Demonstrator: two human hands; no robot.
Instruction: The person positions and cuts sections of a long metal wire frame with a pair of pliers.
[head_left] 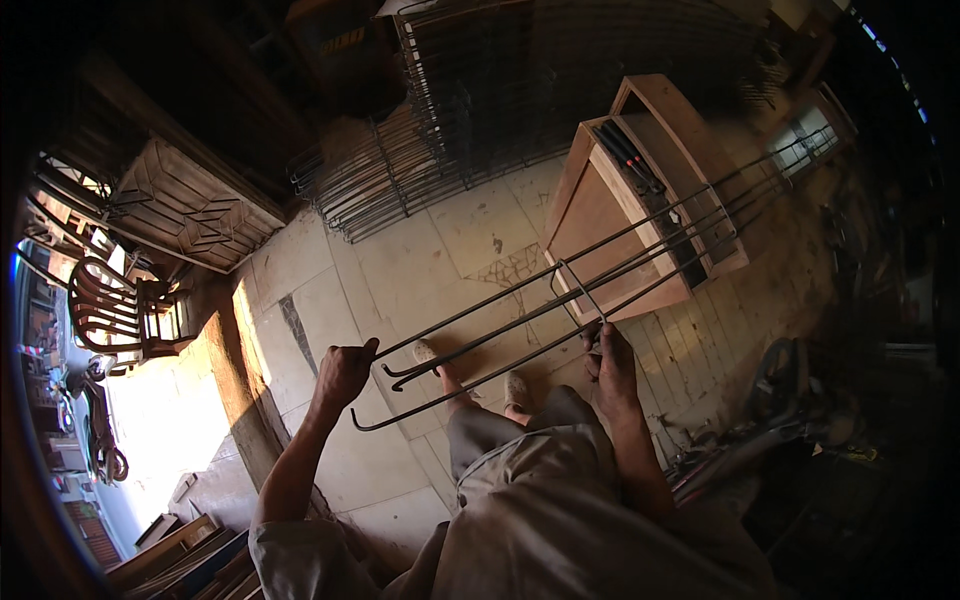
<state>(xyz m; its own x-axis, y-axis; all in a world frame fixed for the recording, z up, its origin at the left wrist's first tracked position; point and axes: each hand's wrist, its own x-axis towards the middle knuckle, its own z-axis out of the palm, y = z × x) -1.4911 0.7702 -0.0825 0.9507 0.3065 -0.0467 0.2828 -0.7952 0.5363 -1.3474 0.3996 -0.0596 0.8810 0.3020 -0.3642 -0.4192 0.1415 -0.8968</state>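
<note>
A long rebar cage [490, 317] made of several dark steel rods slants across the view in front of me, from near my body up to the far right. Its near rod ends are bent into hooks. My left hand [345, 375] is closed around the near end of the leftmost rod. Farther along, my right hand [612, 365] grips the cage at the corner of a thin wire stirrup [580, 288], fingers curled around the rod. Another stirrup crosses the rods farther off, above a wooden cabinet.
The open-fronted wooden cabinet [590, 255] lies beyond the cage, with red-and-black-handled tools [630, 158] on it. Stacked rebar cages [385, 175] lie at the back. A wooden chair [105, 305] and a motorbike [100, 425] are on the left; wooden boards [190, 555] lie near left.
</note>
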